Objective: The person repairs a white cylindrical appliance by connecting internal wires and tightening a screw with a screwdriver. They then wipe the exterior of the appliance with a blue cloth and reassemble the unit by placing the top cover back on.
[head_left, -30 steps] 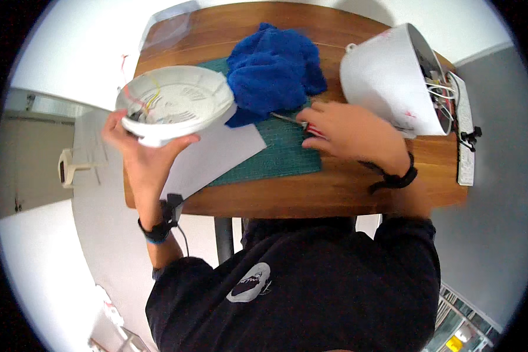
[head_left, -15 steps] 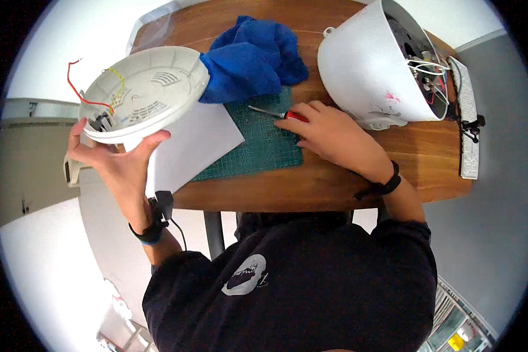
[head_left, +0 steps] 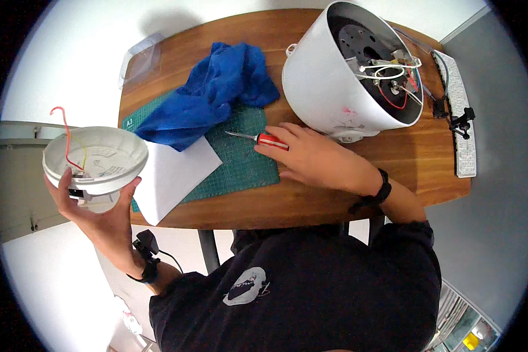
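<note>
My left hand (head_left: 102, 220) holds a shallow round white plastic cover (head_left: 114, 179) from below, thumb on its near right side, fingers at its left. Red and yellow-green wires (head_left: 66, 138) rise from inside the cover, which is tilted at the table's left edge. My right hand (head_left: 311, 155) is closed around the red handle of a screwdriver (head_left: 273, 141), its thumb on the near side and fingers on the far side. The screwdriver's metal shaft points left over a green cutting mat (head_left: 240, 167).
A blue cloth (head_left: 217, 88) lies across the mat beside a white paper sheet (head_left: 176, 176). Close to my right hand, a large white housing (head_left: 322, 76) lies on its side with wires showing inside. A white power strip (head_left: 464, 135) runs along the right edge; a clear plastic box (head_left: 142, 61) stands far left.
My left hand has moved the cover left and nearer to me, away from the cloth and paper. My right hand stays at the screwdriver. The whole view has shifted.
</note>
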Available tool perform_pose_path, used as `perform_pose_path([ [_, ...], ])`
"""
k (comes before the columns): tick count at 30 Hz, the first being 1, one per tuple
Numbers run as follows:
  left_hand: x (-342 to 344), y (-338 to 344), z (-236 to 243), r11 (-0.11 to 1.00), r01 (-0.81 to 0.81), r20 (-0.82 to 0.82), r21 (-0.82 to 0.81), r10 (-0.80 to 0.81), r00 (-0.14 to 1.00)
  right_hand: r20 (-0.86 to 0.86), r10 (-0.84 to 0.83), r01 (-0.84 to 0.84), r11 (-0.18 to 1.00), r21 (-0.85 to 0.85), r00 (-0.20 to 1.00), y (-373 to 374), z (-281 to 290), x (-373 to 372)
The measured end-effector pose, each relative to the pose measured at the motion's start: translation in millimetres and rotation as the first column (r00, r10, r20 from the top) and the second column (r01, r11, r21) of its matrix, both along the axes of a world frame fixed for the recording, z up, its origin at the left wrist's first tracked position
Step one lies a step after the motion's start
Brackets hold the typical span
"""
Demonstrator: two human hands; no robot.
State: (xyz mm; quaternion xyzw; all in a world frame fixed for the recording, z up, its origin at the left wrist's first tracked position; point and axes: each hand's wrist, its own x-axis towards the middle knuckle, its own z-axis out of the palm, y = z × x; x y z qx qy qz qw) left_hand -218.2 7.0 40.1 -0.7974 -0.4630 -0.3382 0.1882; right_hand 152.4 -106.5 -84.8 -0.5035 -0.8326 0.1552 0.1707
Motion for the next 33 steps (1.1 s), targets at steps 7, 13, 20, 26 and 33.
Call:
perform_pose_path([
  [7, 23.0, 2.6, 3.4, 0.992, -0.042, -0.024, 0.120, 0.046, 0.999, -0.233, 0.122, -0.122, 0.992, 0.015, 0.965, -4.8, 29.0, 1.2],
  [13, 45.9, -5.3, -6.7, 0.963, 0.203, 0.173, -0.180, -0.172, 0.970, -0.222, 0.083, -0.042, 0.983, 0.180, 0.971, 13.0, 54.2, -18.7],
  [20, 44.8, -7.7, -5.4, 0.825, 0.441, 0.454, -0.353, -0.261, 0.852, 0.088, 0.138, -0.148, 0.981, 0.124, 0.987, 85.5, 45.2, -47.6],
  [26, 28.0, -2.4, -7.8, 0.840, 0.405, 0.406, -0.361, -0.249, 0.879, 0.011, 0.220, -0.213, 0.932, 0.292, 0.976, 106.6, 44.8, -50.4],
  [33, 16.5, -1.5, -11.5, 0.810, 0.410, 0.443, -0.420, -0.212, 0.871, -0.111, 0.225, -0.215, 0.972, 0.098, 0.968, 121.2, 63.9, -43.8],
])
